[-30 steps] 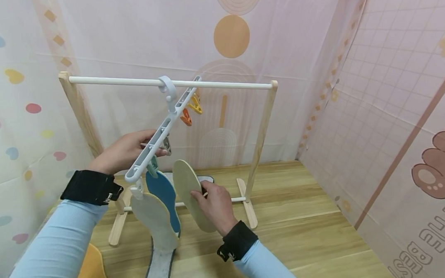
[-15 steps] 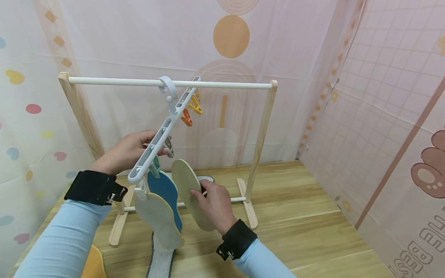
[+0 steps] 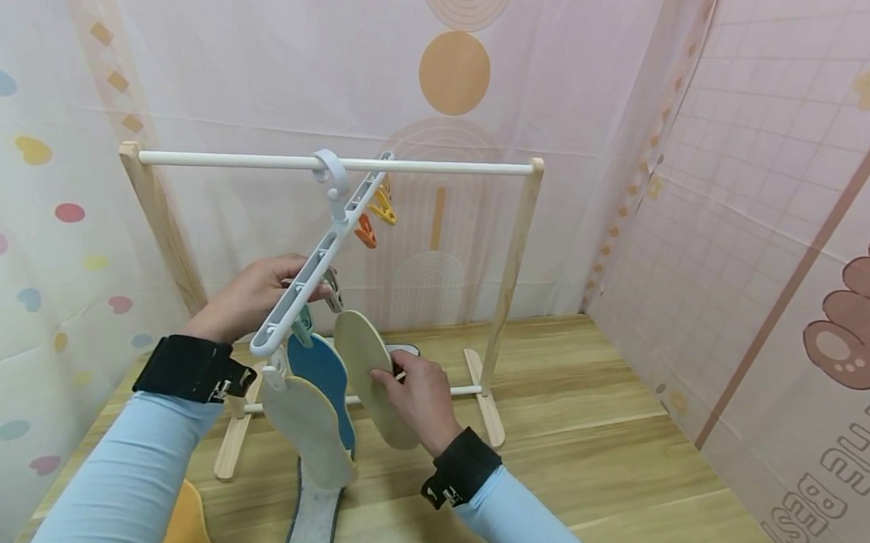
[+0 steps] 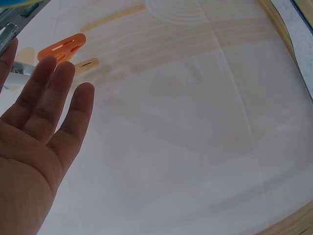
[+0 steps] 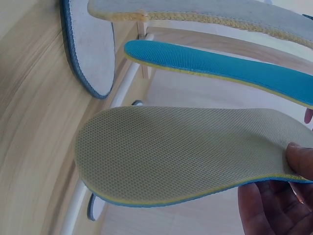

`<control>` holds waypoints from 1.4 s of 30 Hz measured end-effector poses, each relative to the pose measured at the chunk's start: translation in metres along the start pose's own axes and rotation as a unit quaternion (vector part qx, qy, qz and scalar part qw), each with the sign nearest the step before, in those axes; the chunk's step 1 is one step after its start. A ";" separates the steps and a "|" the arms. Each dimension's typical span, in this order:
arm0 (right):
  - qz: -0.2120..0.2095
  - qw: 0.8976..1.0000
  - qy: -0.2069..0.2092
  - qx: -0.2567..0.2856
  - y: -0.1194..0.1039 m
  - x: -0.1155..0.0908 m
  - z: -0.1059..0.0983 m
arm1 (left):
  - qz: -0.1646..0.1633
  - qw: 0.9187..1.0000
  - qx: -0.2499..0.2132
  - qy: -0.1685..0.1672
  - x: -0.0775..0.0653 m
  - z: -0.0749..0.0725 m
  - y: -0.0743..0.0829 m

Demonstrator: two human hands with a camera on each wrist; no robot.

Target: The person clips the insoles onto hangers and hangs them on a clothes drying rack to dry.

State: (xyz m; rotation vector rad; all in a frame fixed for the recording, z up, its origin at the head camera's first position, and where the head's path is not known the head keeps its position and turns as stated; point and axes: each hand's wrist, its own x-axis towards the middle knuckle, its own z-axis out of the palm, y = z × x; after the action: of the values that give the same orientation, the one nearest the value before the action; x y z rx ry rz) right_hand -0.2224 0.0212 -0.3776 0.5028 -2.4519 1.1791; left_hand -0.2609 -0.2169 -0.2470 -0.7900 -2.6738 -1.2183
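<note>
My right hand [image 3: 420, 398] grips a beige insole [image 5: 186, 152] by its edge, thumb on the mesh face; its underside is blue. My left hand [image 3: 249, 292] pinches a grey clothespin [image 3: 333, 292] under a white clip hanger [image 3: 316, 264]; the other fingers extend loosely in the left wrist view. The beige insole's upper tip is just below that clothespin. Closer to me on the hanger, a green clothespin [image 3: 302, 326] bears a blue insole [image 3: 323, 373], and a white clothespin [image 3: 273, 374] bears a pale grey insole [image 3: 311, 431].
The hanger hooks over a white rod [image 3: 438, 166] on a wooden rack [image 3: 508, 276]. Orange [image 3: 365, 232] and yellow clothespins [image 3: 383, 205] hang at its far end. A dark-edged grey insole [image 3: 311, 528] and an orange insole [image 3: 187, 533] lie on the table [image 3: 581, 443].
The hanger's near end and its hung insoles have shifted slightly right. My left hand has moved a little right with the grey clothespin. The beige insole has edged slightly left, closer to it.
</note>
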 end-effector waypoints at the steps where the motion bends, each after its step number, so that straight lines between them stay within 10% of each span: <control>1: 0.001 1.000 0.000 0.002 0.000 0.000 0.000 | 0.001 1.000 -0.002 0.000 0.000 0.000 0.000; 42: -0.006 1.000 0.003 0.023 -0.010 0.006 0.004 | 0.019 1.000 -0.009 0.006 0.003 -0.004 -0.001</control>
State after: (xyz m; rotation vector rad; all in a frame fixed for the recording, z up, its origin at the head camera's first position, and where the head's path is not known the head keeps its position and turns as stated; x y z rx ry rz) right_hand -0.2236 0.0111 -0.3710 0.5246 -2.4177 1.2338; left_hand -0.2641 -0.2191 -0.2447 -0.8282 -2.6300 -1.2351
